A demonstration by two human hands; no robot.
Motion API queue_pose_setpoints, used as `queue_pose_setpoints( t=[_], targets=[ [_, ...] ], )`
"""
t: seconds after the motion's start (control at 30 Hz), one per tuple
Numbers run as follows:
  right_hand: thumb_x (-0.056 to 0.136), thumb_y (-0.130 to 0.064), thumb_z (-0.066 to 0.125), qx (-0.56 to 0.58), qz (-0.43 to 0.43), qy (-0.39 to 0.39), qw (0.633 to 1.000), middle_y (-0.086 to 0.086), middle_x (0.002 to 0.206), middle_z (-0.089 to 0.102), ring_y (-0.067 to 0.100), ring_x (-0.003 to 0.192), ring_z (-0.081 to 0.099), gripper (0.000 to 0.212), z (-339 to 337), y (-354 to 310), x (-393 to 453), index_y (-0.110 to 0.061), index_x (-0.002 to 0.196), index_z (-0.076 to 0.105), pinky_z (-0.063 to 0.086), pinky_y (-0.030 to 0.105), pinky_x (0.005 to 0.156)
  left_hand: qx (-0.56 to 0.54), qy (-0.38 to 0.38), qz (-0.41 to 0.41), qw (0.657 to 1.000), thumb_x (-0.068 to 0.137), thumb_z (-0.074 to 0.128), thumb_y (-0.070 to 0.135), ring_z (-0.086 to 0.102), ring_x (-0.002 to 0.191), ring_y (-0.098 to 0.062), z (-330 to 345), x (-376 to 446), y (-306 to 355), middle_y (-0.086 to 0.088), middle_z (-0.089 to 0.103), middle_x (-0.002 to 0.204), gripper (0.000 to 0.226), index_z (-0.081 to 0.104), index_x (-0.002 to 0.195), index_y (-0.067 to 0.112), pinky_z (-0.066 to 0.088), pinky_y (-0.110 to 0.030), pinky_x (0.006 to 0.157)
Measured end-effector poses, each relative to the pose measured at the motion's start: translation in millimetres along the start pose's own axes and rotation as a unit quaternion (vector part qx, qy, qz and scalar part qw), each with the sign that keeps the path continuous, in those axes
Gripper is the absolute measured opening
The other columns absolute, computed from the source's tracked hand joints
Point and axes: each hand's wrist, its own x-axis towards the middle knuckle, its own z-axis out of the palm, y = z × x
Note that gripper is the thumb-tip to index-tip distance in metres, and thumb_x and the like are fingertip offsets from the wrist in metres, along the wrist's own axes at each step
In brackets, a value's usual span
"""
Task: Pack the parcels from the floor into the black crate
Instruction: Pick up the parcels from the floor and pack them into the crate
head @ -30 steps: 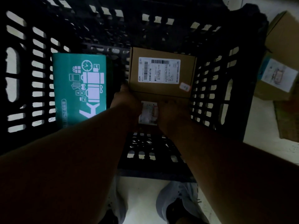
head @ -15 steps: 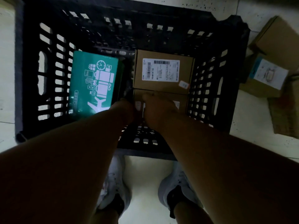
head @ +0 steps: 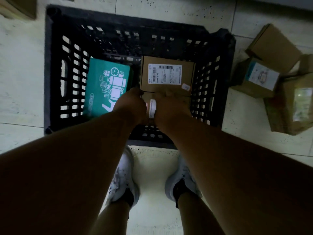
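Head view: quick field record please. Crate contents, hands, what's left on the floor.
crate: black crate on tiled floor
inside left: green box
inside right, far: brown box with barcode label
inside right, near: small parcel, both hands on it
left hand: on parcel, grip unclear
right hand: same
still outside: cardboard boxes, right of crate

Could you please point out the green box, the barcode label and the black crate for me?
green box (head: 108,89): head view, on its printed top face.
barcode label (head: 164,74): head view, middle of the white sticker on the brown box.
black crate (head: 50,68): head view, on its left rim.
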Motion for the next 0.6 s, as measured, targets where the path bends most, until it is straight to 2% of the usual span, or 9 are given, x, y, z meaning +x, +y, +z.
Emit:
queue_pose_setpoints(
  t=[0.1, 0.17, 0.27, 0.4, 0.47, 0.6],
  targets=[
    [0.091, -0.026, 0.061, 0.004, -0.028, 0.046, 0.999, 0.011, 0.142, 0.043, 0.033, 0.134, 0.038, 0.054, -21.2, -1.8, -21.7, -0.02, 0.14, 0.039, 0.029, 0.048, 0.111, 0.071, 0.034, 0.051, 0.996, 0.092, 0.051, 0.009, 0.058, 0.11, -0.027, -16.4, -30.5, 13.6, -0.006, 0.059, 0.126, 0.046, 0.048, 0.136, 0.019, 0.043, -0.03, 0.082],
    [0.089, -0.026, 0.063, -0.001, -0.042, 0.055, 0.998, 0.011, 0.138, 0.046, 0.033, 0.13, 0.041, 0.055, -39.4, -7.5, -37.7, -0.02, 0.138, 0.039, 0.033, 0.048, 0.107, 0.072, 0.059, 0.05, 0.994, 0.095, 0.048, 0.009, 0.057, 0.101, -0.025, -26.9, -49.7, 24.7, -0.007, 0.061, 0.123, 0.043, 0.048, 0.136, 0.022, 0.037, -0.028, 0.076],
    [0.088, -0.027, 0.066, 0.006, -0.033, 0.065, 0.997, 0.012, 0.136, 0.047, 0.032, 0.128, 0.043, 0.056, -61.4, -14.9, -55.5, -0.019, 0.137, 0.04, 0.036, 0.046, 0.105, 0.088, 0.067, 0.058, 0.992, 0.095, 0.048, 0.009, 0.052, 0.089, -0.019, -44.2, -75.3, 40.1, -0.008, 0.061, 0.124, 0.042, 0.048, 0.135, 0.022, 0.035, -0.028, 0.073],
    [0.09, -0.015, 0.059, 0.076, -0.031, 0.026, 0.996, 0.011, 0.137, 0.048, 0.03, 0.128, 0.044, 0.051, -71.7, -27.5, -60.5, -0.018, 0.137, 0.042, 0.04, 0.046, 0.107, 0.116, 0.079, 0.038, 0.989, 0.091, 0.052, 0.01, 0.058, 0.108, -0.031, -63.8, -75.0, 31.2, -0.01, 0.058, 0.125, 0.036, 0.051, 0.127, 0.018, 0.043, -0.032, 0.08],
    [0.09, -0.011, 0.058, 0.127, -0.032, -0.009, 0.991, 0.01, 0.138, 0.047, 0.03, 0.129, 0.045, 0.052, -64.7, -34.8, -47.6, -0.018, 0.139, 0.043, 0.041, 0.048, 0.107, 0.134, 0.075, 0.021, 0.988, 0.09, 0.054, 0.015, 0.058, 0.108, -0.033, -64.6, -55.9, 15.0, -0.011, 0.055, 0.127, 0.039, 0.049, 0.129, 0.018, 0.05, -0.04, 0.088],
    [0.089, -0.006, 0.059, 0.186, -0.018, -0.058, 0.981, 0.009, 0.139, 0.047, 0.029, 0.129, 0.047, 0.055, -28.3, -50.6, -12.0, -0.019, 0.141, 0.045, 0.042, 0.048, 0.107, 0.164, 0.073, 0.005, 0.984, 0.089, 0.057, 0.026, 0.056, 0.112, -0.038, -59.3, -12.9, -21.7, -0.012, 0.047, 0.133, 0.047, 0.045, 0.135, 0.023, 0.05, -0.05, 0.092]
  ],
)
